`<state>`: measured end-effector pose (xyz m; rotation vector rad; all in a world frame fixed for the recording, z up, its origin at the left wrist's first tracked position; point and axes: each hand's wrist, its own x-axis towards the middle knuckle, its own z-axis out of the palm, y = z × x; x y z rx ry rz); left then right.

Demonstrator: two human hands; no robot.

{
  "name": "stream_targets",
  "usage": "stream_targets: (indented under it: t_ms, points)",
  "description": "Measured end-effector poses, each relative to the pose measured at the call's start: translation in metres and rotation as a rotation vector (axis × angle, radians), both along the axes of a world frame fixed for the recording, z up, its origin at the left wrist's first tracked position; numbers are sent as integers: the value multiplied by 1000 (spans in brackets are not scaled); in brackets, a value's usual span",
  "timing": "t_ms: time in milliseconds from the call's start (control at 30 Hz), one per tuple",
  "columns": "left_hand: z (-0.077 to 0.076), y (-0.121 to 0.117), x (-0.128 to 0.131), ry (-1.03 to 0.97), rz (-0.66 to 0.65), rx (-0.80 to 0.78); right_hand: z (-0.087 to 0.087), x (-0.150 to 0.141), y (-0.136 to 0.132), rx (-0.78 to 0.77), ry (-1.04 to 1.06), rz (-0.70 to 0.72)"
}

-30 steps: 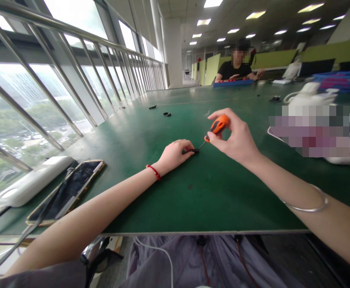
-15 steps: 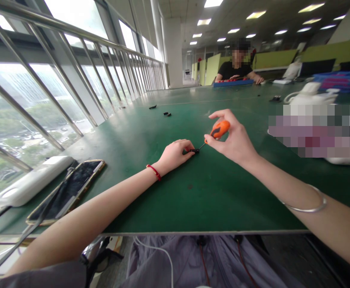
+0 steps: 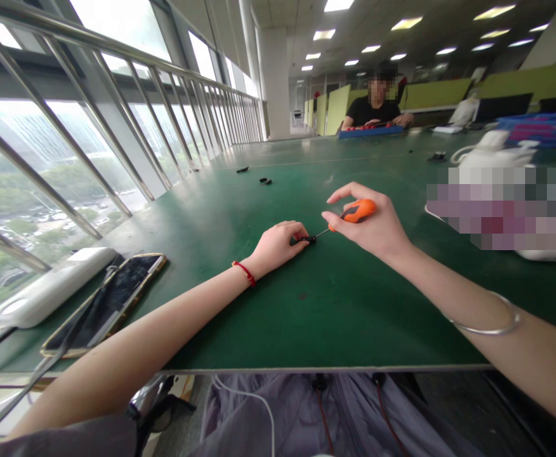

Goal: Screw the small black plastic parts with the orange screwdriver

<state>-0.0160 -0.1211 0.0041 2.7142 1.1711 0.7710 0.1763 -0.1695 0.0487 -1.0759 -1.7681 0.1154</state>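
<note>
My left hand (image 3: 282,245) rests on the green table and pinches a small black part (image 3: 310,239) between thumb and fingers; most of the part is covered, so its kind cannot be told. An orange and black screwdriver (image 3: 361,211) lies in the palm of my right hand (image 3: 376,228), its handle loosely cradled with thumb and index finger apart. The thin metal shaft slants down to the left, and its tip meets the end of the black part.
Left, a phone (image 3: 109,304) lies beside a long white device (image 3: 52,285) with a dark strap. Small black pieces (image 3: 265,181) lie farther back. A white and pink object (image 3: 497,190), partly blurred, stands right. Across the table a person (image 3: 376,105) sits behind a blue tray (image 3: 370,131).
The screwdriver handle has tipped lower and to the right, deeper into my right palm, and the thumb and index finger have spread off it. My left hand has stayed in place.
</note>
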Motion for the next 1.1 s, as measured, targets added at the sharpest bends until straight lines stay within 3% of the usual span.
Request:
stream_targets:
  t_ms: [267, 867, 1100]
  points:
    - [0, 0, 0, 3, 0, -4, -1, -1, 0, 46, 46, 35]
    - [1, 0, 0, 9, 7, -7, -1, 0, 0, -16, -33, 28]
    - [0, 0, 0, 5, 3, -8, -3, 0, 3, 28, 59, 12]
